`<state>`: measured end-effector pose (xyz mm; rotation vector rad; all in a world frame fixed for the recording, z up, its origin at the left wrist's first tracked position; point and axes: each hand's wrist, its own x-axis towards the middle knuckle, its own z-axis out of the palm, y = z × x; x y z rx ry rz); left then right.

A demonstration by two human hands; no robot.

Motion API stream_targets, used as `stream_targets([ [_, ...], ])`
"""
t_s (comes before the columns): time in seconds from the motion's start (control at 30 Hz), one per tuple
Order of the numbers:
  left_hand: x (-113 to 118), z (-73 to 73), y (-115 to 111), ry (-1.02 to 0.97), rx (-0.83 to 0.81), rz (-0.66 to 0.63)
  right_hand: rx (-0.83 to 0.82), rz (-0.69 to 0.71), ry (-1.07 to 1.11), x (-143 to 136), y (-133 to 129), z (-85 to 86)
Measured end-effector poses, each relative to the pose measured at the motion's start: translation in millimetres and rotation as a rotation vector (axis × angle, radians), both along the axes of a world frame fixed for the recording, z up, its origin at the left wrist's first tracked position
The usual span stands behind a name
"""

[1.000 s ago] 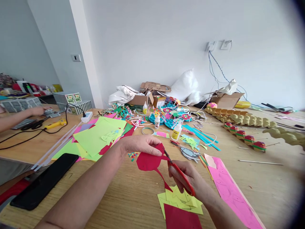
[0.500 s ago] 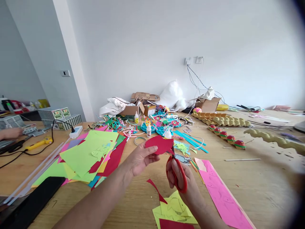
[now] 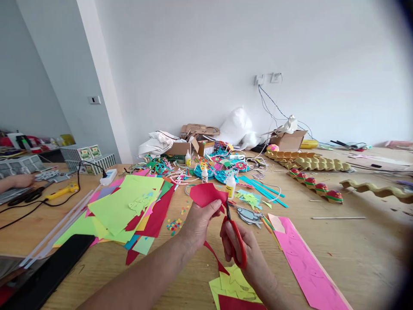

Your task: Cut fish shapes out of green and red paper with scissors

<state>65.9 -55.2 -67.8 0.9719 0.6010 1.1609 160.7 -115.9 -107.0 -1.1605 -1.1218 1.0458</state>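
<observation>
My left hand [image 3: 200, 221] pinches a piece of red paper [image 3: 206, 194] between thumb and fingers, held above the table. My right hand [image 3: 240, 245] is closed around red-handled scissors [image 3: 239, 245], their dark blades pointing up at the paper's right edge. Below the hands a curved red paper strip [image 3: 217, 257] lies partly over yellow paper sheets [image 3: 234, 282] with pencil drawings. Another red sheet [image 3: 240, 302] shows at the bottom edge. To the right of the scissors lies a grey paper fish [image 3: 249, 216] with dark outlines.
Coloured paper sheets [image 3: 119, 206] are piled on the left, by a black phone-like slab [image 3: 53, 271]. Glue bottles [image 3: 230, 186] stand behind my hands. Pink paper [image 3: 306, 262] lies right, egg-carton strips [image 3: 376, 190] farther back. A co-worker's hand [image 3: 22, 181] shows at far left.
My left hand has shifted around the red paper, with its thumb now near the paper's right end. The paper and scissors have turned slightly. The whole view has moved a little leftward.
</observation>
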Motion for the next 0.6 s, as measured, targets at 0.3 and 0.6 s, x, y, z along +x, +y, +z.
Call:
stream_targets([
  [0.3,-17,19.5,11,0.175,0.215,-0.071,-0.058,0.14,-0.078,3,-3,8.3],
  [0.6,-39,36.8,21,0.388,0.275,-0.213,-0.097,0.277,-0.168,8,-7,18.2],
])
